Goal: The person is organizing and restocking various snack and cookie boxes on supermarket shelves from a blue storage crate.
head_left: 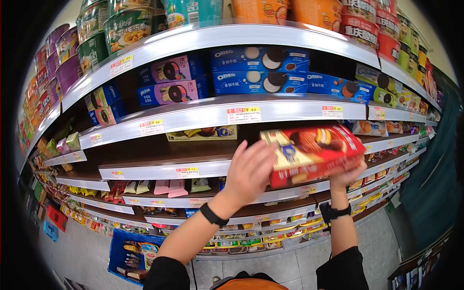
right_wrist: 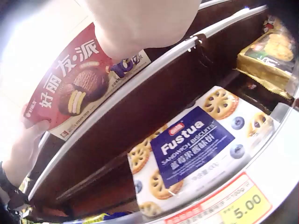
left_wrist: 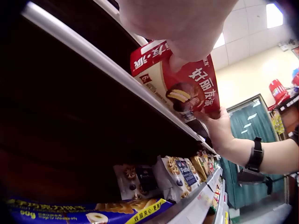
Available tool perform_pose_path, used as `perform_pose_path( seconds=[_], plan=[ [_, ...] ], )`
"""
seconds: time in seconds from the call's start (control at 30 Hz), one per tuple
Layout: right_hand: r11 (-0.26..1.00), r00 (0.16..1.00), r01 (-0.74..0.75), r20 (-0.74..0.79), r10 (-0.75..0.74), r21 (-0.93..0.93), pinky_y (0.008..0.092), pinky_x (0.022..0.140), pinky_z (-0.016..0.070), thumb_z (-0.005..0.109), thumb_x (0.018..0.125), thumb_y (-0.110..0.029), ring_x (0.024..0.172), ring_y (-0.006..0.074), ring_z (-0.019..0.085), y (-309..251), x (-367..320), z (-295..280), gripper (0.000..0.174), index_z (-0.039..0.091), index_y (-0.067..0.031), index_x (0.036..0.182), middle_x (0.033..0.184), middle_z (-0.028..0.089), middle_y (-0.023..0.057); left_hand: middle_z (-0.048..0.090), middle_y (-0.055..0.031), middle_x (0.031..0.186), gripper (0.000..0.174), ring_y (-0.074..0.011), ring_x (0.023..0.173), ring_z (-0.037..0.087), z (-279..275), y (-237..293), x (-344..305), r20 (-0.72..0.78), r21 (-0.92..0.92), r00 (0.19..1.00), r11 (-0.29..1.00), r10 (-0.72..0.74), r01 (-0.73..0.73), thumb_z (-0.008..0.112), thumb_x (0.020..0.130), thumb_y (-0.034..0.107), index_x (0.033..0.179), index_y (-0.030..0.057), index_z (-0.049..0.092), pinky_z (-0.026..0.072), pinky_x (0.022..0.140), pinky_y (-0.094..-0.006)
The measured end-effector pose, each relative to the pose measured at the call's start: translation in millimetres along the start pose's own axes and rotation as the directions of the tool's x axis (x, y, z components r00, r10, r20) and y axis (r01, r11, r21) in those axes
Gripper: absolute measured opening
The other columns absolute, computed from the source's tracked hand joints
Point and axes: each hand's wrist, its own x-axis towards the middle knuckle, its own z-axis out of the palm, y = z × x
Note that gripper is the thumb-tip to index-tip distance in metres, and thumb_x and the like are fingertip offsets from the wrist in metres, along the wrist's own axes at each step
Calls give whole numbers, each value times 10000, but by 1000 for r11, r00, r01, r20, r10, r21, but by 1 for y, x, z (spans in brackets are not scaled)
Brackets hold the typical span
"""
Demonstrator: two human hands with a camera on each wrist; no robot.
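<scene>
A red and cream chocolate pie box (head_left: 314,150) is held out in front of the shelves, blurred and tilted in the head view. My right hand (head_left: 349,177) grips its right end from below. At the opposite end is my left hand (head_left: 249,171), its fingers against the box edge. The left wrist view shows the left thumb lying over the box front (left_wrist: 201,86), with the right hand (left_wrist: 217,128) on the far lower corner. In the right wrist view, the left hand (right_wrist: 30,140) holds the box's far lower corner; much of the near hand's grip is hidden.
Blue Oreo boxes (head_left: 261,82) fill the shelf above, with instant noodle tubs (head_left: 128,26) on top. A yellowish box (head_left: 203,133) lies deep on the middle shelf. Fustua biscuit packs (right_wrist: 196,144) sit on a lower shelf. A blue basket (head_left: 113,251) with snacks stands on the floor.
</scene>
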Motion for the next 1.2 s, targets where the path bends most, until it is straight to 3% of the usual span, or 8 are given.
perform_pose_path(
  seconds=[0.23, 0.4, 0.47, 0.5, 0.63, 0.83, 1.1, 1.2],
  plan=[
    [749, 698, -648, 500, 512, 137, 394, 902, 511, 822, 858, -302, 1050, 273, 631, -137, -74, -5, 432, 584, -52, 1119, 1182, 628, 142, 698, -128, 1324, 218, -355, 1238, 666, -131, 36, -48, 69, -143, 985, 979, 158, -146, 629, 969, 147, 1162, 164, 530, 144, 1255, -688],
    [670, 463, -742, 733, 499, 12, 383, 796, 542, 845, 830, -434, 923, 267, 665, -202, -171, 39, 479, 612, -81, 1055, 1069, 662, 112, 747, -145, 1209, 189, -350, 1119, 727, -305, 58, -83, 395, -298, 891, 886, -225, 356, 703, 941, 231, 1064, 122, 610, 507, 1064, -524],
    [957, 545, -234, 838, -15, 169, 379, 754, 555, 854, 818, -487, 872, 265, 679, -221, -198, 82, 503, 624, -92, 1029, 1024, 676, 100, 764, -159, 1145, 355, -339, 1027, 750, -358, 71, -120, 361, -131, 812, 837, -458, 531, 792, 860, 326, 1073, 89, 635, 594, 894, -442],
    [915, 433, 208, 806, -403, 346, 337, 606, 523, 922, 745, -465, 698, 239, 662, -232, -205, 119, 465, 618, -128, 850, 835, 670, 57, 769, -170, 1115, 469, -335, 971, 760, -383, 78, -139, 300, 14, 751, 790, -589, 613, 834, 811, 381, 1100, 66, 640, 603, 822, -419],
    [946, 197, 23, 927, -320, 322, 339, 496, 394, 900, 737, -506, 534, 222, 545, -271, -280, 173, 546, 487, -157, 660, 614, 523, 18, 752, -181, 1062, 666, -349, 913, 743, -467, 88, -201, 308, 434, 508, 594, -804, 677, 924, 682, 268, 1214, 8, 620, 582, 786, -406],
    [967, 27, -71, 970, -243, 244, 359, 506, 441, 887, 795, -346, 553, 255, 592, -325, -359, 234, 410, 568, -123, 666, 628, 579, 51, 717, -193, 1103, 612, -374, 1006, 718, -544, 62, -375, -80, 367, 26, -5, -996, 930, 907, 696, 133, 1223, 29, 614, 569, 876, -418],
    [983, -49, -127, 989, -137, 130, 383, 523, 466, 848, 811, -199, 580, 275, 619, -390, -410, 305, 329, 565, -97, 675, 626, 588, 67, 701, -219, 1077, 552, -415, 1009, 688, -583, 17, -594, -160, 592, -258, -302, -953, 747, 868, 709, 204, 1160, 31, 601, 566, 849, -468],
    [998, -37, -46, 999, -35, 33, 383, 522, 459, 856, 799, -163, 580, 277, 620, -380, -402, 292, 319, 566, -94, 685, 634, 597, 71, 660, -219, 1080, 574, -433, 990, 675, -557, 18, -662, -96, 688, -230, -232, -968, 687, 879, 722, 241, 1159, 14, 583, 562, 845, -506]
  ],
)
